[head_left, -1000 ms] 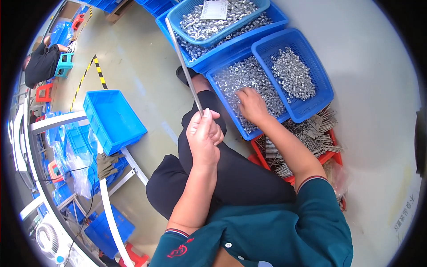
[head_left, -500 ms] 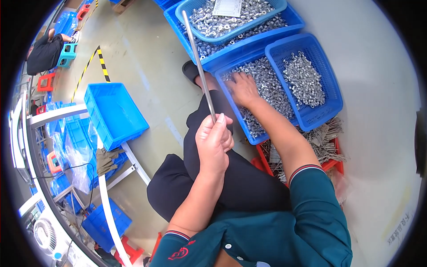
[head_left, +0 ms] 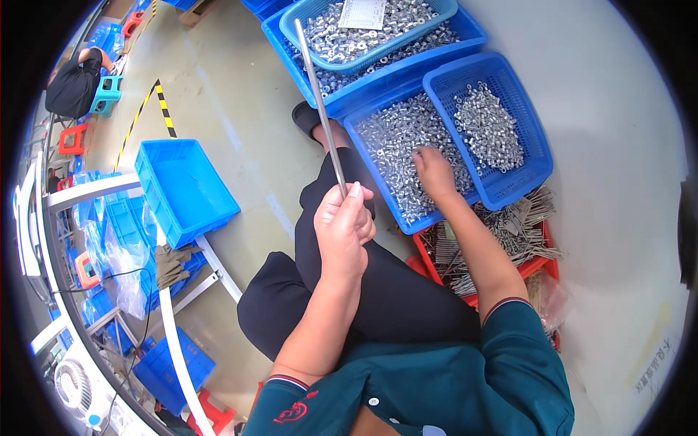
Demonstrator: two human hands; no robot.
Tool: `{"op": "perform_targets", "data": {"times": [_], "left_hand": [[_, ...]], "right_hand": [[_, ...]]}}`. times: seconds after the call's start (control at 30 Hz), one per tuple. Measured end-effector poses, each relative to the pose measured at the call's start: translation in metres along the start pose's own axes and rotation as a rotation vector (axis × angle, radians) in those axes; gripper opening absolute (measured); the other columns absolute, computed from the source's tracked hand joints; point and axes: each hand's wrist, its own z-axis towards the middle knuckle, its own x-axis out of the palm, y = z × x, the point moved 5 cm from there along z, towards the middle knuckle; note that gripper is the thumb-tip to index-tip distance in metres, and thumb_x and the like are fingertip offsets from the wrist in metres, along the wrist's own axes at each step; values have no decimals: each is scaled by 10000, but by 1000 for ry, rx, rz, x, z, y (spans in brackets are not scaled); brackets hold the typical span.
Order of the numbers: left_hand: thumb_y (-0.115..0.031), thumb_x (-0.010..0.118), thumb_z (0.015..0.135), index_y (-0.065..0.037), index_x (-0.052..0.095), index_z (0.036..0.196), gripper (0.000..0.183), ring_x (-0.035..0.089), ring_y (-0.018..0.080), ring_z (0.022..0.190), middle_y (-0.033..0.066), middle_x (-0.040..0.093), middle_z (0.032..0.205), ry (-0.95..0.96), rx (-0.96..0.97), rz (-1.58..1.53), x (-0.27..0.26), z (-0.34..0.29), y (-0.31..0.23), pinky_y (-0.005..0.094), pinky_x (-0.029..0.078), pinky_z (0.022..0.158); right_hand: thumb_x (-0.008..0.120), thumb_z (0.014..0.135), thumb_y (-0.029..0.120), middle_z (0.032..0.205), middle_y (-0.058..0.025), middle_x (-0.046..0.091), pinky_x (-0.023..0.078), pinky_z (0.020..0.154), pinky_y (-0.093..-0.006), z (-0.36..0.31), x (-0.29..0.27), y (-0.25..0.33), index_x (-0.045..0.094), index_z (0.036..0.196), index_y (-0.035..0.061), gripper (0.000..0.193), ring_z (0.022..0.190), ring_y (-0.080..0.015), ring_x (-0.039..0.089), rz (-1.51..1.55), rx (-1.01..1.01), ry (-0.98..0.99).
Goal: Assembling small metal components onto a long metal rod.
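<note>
Head view: at frame centre, our left hand point(head_left: 343, 227) grips a metal rod point(head_left: 320, 109), fingers closed. Our right hand point(head_left: 435, 176), spread half a second ago, now bunches its fingers over small metal fittings point(head_left: 406, 134) in the blue bin point(head_left: 374, 174), upper right, nearer the perforated basket point(head_left: 503, 197); whether it holds any, we cannot tell.

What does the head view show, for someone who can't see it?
A person's left hand grips a metal rod; the right hand is over a blue bin of small metal parts. A blue basket at right holds more.
</note>
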Motion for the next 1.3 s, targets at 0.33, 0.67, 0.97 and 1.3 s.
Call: {"op": "perform_targets", "data": {"times": [0.33,0.67,0.97,1.3], "left_hand": [[-177,495,910,-34,528,818,173,226,39,371,-61,280,489,2,13,19,-3,2,2,214,191,365],[-183,505,907,-31,528,818,178,228,37,369,-60,285,492,-1,10,33,-2,2,2,212,192,364],[-181,523,898,-29,527,818,171,237,38,369,-60,295,493,4,2,85,-1,2,3,213,193,367],[-172,523,894,-32,527,822,157,235,36,372,-63,297,498,7,0,84,1,2,2,212,189,367]], "right_hand": [[416,929,230,1053,-200,550,477,869,-441,-15,0,5,471,1174,-46,373,989,-317,556,1892,1080,310],[416,833,34,1247,-261,415,350,1017,-501,-17,-12,21,323,1302,-55,486,1175,-409,420,2079,901,368],[374,631,-211,1329,-253,288,294,1050,-522,-16,-16,25,215,1376,23,797,1223,-412,361,2038,875,351],[378,615,-207,1318,-165,409,333,1031,-380,-17,-31,32,420,1319,123,778,1219,-300,411,792,546,512]]}}
